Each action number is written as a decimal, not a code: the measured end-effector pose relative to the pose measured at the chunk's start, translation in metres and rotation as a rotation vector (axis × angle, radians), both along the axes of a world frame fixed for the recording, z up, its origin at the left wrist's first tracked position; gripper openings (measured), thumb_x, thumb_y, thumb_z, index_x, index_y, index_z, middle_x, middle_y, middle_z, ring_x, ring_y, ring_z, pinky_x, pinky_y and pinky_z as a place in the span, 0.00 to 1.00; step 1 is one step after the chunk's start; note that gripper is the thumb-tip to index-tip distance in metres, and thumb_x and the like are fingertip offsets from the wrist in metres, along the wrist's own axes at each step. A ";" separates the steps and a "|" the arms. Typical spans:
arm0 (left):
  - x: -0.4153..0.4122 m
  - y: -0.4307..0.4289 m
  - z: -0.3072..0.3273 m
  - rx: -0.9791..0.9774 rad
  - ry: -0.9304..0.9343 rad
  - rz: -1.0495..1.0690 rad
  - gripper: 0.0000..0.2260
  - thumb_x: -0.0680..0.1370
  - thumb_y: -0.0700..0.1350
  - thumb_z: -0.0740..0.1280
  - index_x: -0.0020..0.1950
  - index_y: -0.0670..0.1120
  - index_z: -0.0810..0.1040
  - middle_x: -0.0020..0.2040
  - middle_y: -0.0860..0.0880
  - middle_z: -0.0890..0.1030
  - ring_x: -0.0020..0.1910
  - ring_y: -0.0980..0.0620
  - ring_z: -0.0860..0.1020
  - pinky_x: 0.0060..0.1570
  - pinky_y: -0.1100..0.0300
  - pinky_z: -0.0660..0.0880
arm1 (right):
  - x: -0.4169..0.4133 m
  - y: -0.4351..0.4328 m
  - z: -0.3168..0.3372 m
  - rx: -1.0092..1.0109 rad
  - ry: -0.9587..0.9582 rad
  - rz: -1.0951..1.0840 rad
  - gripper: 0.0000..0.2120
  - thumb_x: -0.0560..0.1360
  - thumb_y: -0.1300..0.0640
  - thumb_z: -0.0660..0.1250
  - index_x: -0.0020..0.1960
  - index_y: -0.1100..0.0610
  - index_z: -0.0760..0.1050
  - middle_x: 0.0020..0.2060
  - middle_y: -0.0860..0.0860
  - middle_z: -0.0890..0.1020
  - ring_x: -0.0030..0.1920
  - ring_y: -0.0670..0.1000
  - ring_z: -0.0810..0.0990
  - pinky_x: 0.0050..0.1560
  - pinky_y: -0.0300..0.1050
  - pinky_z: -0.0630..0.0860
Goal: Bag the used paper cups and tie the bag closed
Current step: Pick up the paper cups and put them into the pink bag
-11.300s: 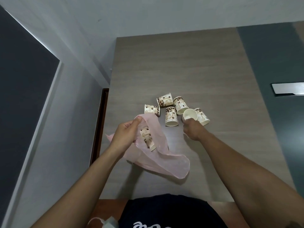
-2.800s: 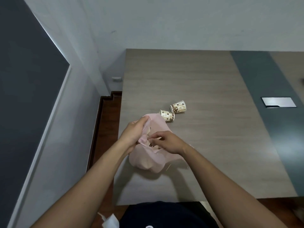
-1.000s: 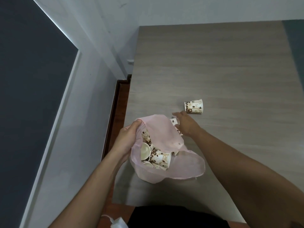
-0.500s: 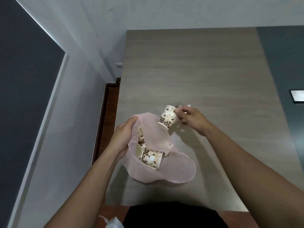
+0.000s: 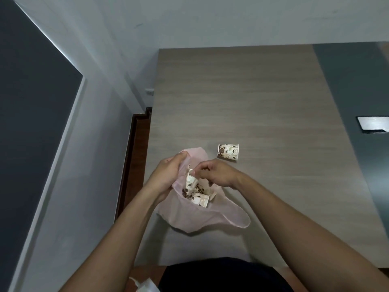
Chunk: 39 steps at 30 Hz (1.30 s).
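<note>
A thin pink plastic bag (image 5: 197,218) lies on the wooden table (image 5: 252,98) near its front left corner. My left hand (image 5: 168,175) grips the bag's rim and holds the mouth up. My right hand (image 5: 214,173) pinches a paper cup (image 5: 190,182) with a coffee-bean print by its rim, right at the bag's mouth. Several more printed cups (image 5: 200,199) lie inside the bag. One cup (image 5: 228,152) lies on its side on the table, just beyond my right hand.
The table's left edge runs beside a white wall (image 5: 94,144) with a dark floor gap (image 5: 134,157) below. A dark strip with a metal plate (image 5: 372,124) lies at the table's right. My dark shirt fills the bottom middle.
My right hand has carried the cup from above the table leftward and down into the bag's mouth. My left hand keeps its hold on the bag's rim.
</note>
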<state>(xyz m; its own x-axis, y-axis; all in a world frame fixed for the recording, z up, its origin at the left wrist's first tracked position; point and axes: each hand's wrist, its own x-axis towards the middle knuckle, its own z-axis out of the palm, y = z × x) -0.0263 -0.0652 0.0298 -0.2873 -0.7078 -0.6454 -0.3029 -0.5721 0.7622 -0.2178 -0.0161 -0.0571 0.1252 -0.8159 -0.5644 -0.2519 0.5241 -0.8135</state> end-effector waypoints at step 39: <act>-0.005 0.001 -0.013 -0.053 -0.089 0.052 0.18 0.88 0.55 0.64 0.61 0.47 0.90 0.52 0.45 0.92 0.55 0.46 0.90 0.63 0.49 0.82 | -0.106 -0.029 -0.079 0.180 0.113 -0.515 0.13 0.84 0.52 0.69 0.67 0.55 0.81 0.55 0.55 0.84 0.49 0.55 0.83 0.46 0.47 0.82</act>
<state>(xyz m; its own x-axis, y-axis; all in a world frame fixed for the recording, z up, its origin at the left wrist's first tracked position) -0.0309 -0.0645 0.0171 -0.1922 -0.7541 -0.6280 -0.3418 -0.5484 0.7632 -0.3239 -0.0451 -0.1357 -0.3334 -0.6452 -0.6875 -0.0067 0.7308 -0.6826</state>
